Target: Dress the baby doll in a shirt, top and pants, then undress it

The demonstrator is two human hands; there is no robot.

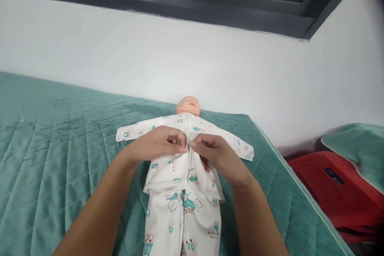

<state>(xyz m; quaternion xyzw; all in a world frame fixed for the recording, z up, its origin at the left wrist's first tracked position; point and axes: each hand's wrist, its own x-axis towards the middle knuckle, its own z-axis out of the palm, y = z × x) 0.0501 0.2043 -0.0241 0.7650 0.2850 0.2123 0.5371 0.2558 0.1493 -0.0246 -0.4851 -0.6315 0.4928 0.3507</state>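
A baby doll (pixel 188 105) lies on its back, its head toward the wall. It wears a white printed baby shirt (pixel 168 170) with the sleeves spread to both sides, and matching white pants (pixel 198 224) below. At the chest, my left hand (pixel 163 142) pinches one edge of the shirt's front opening. My right hand (pixel 214 152) pinches the facing edge, close to the left fingertips. Whatever fastener may sit between the fingers is too small to make out. Above the hands the shirt front looks joined; below them the edges part slightly.
A green quilted cover (pixel 75 136) lies under the doll, with its piped edge running down the right side. Beyond it stand a red plastic stool (pixel 336 192) and another green cloth (pixel 360 152). A white wall (pixel 150 56) and a dark barred window frame (pixel 195 4) are behind.
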